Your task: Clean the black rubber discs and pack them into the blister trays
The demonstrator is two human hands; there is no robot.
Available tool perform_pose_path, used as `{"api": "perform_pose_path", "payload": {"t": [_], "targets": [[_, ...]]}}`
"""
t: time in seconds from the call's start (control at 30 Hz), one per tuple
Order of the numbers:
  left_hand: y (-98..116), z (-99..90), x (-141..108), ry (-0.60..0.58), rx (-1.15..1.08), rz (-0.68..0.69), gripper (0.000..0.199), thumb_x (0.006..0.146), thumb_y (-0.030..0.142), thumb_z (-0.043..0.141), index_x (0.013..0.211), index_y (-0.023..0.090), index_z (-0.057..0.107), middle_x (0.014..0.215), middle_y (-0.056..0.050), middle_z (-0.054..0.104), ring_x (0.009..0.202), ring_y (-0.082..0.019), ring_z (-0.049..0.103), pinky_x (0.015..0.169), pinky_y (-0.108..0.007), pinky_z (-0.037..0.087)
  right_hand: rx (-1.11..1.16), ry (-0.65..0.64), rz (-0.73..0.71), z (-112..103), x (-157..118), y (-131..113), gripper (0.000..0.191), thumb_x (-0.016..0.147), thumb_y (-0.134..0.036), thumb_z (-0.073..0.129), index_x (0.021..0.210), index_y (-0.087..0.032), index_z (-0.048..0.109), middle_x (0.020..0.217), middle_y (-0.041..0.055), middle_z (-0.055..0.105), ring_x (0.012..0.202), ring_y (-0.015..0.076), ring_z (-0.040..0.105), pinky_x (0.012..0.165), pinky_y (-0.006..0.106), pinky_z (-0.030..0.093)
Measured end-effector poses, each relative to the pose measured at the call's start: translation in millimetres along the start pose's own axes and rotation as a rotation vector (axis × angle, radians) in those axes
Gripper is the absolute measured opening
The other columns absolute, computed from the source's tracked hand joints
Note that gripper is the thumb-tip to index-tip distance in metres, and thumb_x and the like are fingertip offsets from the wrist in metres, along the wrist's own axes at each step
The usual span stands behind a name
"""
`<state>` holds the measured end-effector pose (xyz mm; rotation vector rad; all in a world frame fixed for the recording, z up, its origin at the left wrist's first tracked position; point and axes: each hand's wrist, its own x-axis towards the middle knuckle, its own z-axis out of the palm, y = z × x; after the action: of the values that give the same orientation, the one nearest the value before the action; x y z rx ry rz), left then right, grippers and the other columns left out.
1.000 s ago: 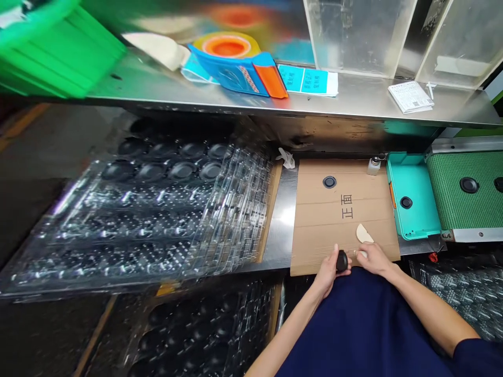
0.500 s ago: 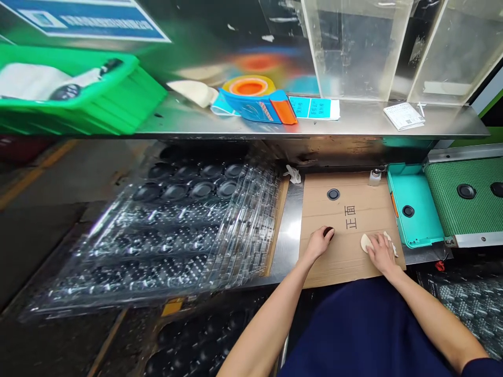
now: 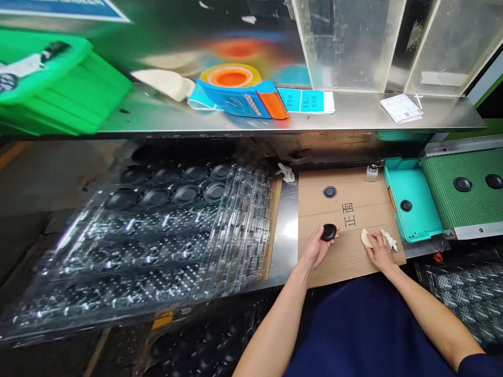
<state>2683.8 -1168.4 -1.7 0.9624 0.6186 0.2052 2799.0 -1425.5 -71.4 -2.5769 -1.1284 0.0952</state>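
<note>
My left hand [image 3: 317, 248] grips a round black disc-shaped part [image 3: 328, 232] by its edge, its smooth face turned up, over the cardboard sheet [image 3: 326, 267]. At the right side of the cardboard, my right hand [image 3: 381, 253] has its fingers closed on a cream-coloured pad [image 3: 366, 238], partly covered by the fingers. A crumpled white cloth or paper [image 3: 389, 240] lies just beyond those fingers. Another round black part [image 3: 330, 192] rests farther back on the cardboard, above the printed characters.
A small bottle [image 3: 371, 173] stands at the cardboard's back corner. To the right are a teal tray [image 3: 422, 214] holding one black part and a green belt [image 3: 475, 204] carrying black parts. Stacked clear plastic trays [image 3: 165, 235] fill the left. Tape and a green bin [image 3: 90, 89] occupy the shelf.
My left hand has turned the black part from edge-on to face up. My right hand stays at the cream pad, more of the white cloth now showing. The view has shifted slightly.
</note>
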Motion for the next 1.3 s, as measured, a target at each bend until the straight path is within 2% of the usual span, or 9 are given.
{"api": "perform_pose_path", "payload": {"t": [0.07,0.13,0.2,0.27,0.43,0.6,1.03,1.3], "targets": [[-4.3,1.5,-5.1,0.137,0.318,0.281,0.048,0.084,0.05,0.071,0.116,0.018,0.057,0.123,-0.016,0.065,0.114,-0.028,0.063,0.098,-0.045,0.051,-0.003,0.008,0.0,1.6,-1.1,-0.4,0.047,0.099,-0.035,0.052,0.146,-0.026,0.05,0.133,0.0105,0.055,0.115,0.0289,0.049,0.101,0.044,0.041],[-6.9,2.3,-12.2,0.202,0.611,0.543,0.057,0.079,0.04,0.078,0.127,0.021,0.053,0.129,-0.013,0.062,0.122,-0.027,0.058,0.108,-0.047,0.044,-0.002,0.02,-0.004,3.0,-1.5,-0.3,0.048,0.099,-0.036,0.051,0.146,-0.026,0.05,0.133,0.0105,0.055,0.116,0.0288,0.049,0.102,0.044,0.041],[-7.4,2.5,-19.2,0.214,0.78,0.702,0.068,0.08,0.034,0.079,0.138,0.023,0.046,0.131,-0.013,0.06,0.123,-0.026,0.058,0.108,-0.048,0.045,-0.002,0.032,-0.005,4.2,-1.7,0.2,0.048,0.099,-0.037,0.052,0.146,-0.026,0.05,0.133,0.0102,0.055,0.117,0.0285,0.048,0.104,0.044,0.04],[-6.4,2.3,-23.9,0.228,0.841,0.764,0.074,0.081,0.031,0.078,0.144,0.023,0.039,0.129,-0.013,0.062,0.122,-0.026,0.059,0.105,-0.047,0.048,-0.006,0.044,0.001,5.4,-1.8,0.5,0.047,0.099,-0.037,0.052,0.145,-0.026,0.051,0.133,0.0101,0.055,0.118,0.0283,0.048,0.104,0.044,0.04],[-4.2,-0.1,-23.5,0.229,0.832,0.692,0.086,0.081,0.03,0.078,0.152,0.025,0.028,0.132,-0.012,0.061,0.123,-0.027,0.058,0.107,-0.047,0.046,-0.013,0.069,0.013,7.1,-1.3,-0.1,0.047,0.099,-0.037,0.052,0.145,-0.026,0.052,0.132,0.0104,0.054,0.119,0.0283,0.047,0.106,0.045,0.039],[-4.1,-3.4,-19.2,0.22,0.805,0.598,0.091,0.079,0.031,0.08,0.153,0.025,0.027,0.132,-0.013,0.061,0.126,-0.029,0.057,0.109,-0.048,0.043,-0.009,0.071,0.017,6.3,-0.4,-1.9,0.047,0.099,-0.038,0.052,0.144,-0.025,0.052,0.132,0.0104,0.055,0.119,0.0281,0.047,0.107,0.045,0.038],[-6.0,-0.5,-15.8,0.191,0.804,0.621,0.084,0.082,0.031,0.078,0.151,0.025,0.03,0.137,-0.014,0.059,0.13,-0.028,0.054,0.112,-0.048,0.041,0.005,0.038,0.053,4.2,-1.0,-4.3,0.046,0.099,-0.039,0.05,0.144,-0.026,0.053,0.133,0.0098,0.054,0.119,0.0278,0.047,0.105,0.044,0.038],[-8.9,0.2,-12.5,0.173,0.859,0.663,0.062,0.084,0.032,0.075,0.139,0.024,0.048,0.134,-0.013,0.059,0.126,-0.028,0.055,0.109,-0.048,0.045,0.006,0.019,0.047,2.1,-1.0,-4.3,0.047,0.099,-0.039,0.05,0.145,-0.025,0.051,0.134,0.01,0.054,0.119,0.0275,0.048,0.104,0.043,0.039]]}}
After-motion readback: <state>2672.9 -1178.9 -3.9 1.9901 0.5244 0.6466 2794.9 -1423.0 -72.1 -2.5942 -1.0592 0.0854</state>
